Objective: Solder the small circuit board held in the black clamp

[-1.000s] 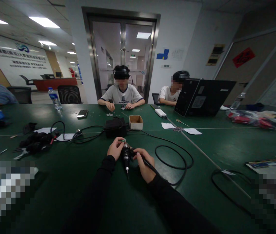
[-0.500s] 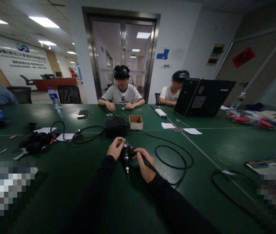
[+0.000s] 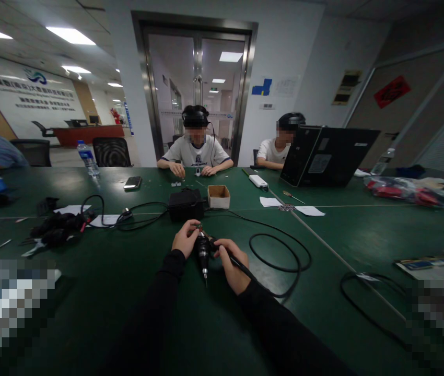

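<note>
Black tapered silver-tipped tool (image 3: 203,251) is set on green desk (image 3: 214,329), small thin part (image 3: 201,228) is pinched by left hand (image 3: 185,239), slim black corded handle (image 3: 240,265) is grasped by right hand (image 3: 236,267)

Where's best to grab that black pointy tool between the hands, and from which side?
Probably its thick black body, from above: that part is wide and round, and its top is uncovered. Avoid the thin tip, which points toward the camera.

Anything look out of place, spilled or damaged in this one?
Nothing is visibly spilled or damaged. One untidy spot: a jumbled heap of black gear on the left of the green table, its parts hard to tell apart. The lower corners are pixelated, hiding whatever lies there.
</note>
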Action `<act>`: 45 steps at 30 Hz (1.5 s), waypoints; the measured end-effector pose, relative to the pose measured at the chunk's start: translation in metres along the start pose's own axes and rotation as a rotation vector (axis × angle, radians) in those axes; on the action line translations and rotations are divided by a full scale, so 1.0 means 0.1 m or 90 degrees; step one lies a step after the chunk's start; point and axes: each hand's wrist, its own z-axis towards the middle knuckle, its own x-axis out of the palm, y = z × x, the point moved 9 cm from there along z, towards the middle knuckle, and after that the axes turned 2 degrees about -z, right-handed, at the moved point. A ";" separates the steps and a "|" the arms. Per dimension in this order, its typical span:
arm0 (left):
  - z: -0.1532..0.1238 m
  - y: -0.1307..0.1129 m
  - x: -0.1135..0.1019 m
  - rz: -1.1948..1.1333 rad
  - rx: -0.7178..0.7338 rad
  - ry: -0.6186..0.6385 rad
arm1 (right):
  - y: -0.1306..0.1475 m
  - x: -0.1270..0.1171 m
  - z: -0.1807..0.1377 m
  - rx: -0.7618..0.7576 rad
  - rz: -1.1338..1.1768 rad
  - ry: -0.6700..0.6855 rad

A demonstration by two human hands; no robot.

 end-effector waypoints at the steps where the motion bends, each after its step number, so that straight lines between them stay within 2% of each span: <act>1: 0.00 0.00 0.00 -0.001 -0.001 0.001 | -0.01 0.00 0.00 0.003 0.000 0.002; 7: -0.01 -0.02 0.00 -0.001 -0.001 -0.003 | -0.02 0.01 -0.01 0.005 -0.003 0.009; 14: 0.00 0.04 -0.01 0.002 -0.021 -0.005 | 0.03 -0.05 -0.01 -0.014 -0.016 -0.024; 26: 0.00 0.03 0.01 0.006 -0.020 0.006 | -0.06 -0.01 0.00 0.010 -0.010 -0.010; 36: 0.02 0.07 0.02 0.008 -0.015 0.008 | -0.02 -0.04 -0.01 0.013 -0.012 -0.016; 42: -0.03 0.04 -0.03 0.083 -0.075 -0.010 | -0.03 -0.10 -0.01 0.021 -0.012 -0.052; 45: 0.02 -0.17 -0.12 0.171 -0.129 -0.030 | -0.05 -0.10 -0.01 0.028 -0.010 -0.050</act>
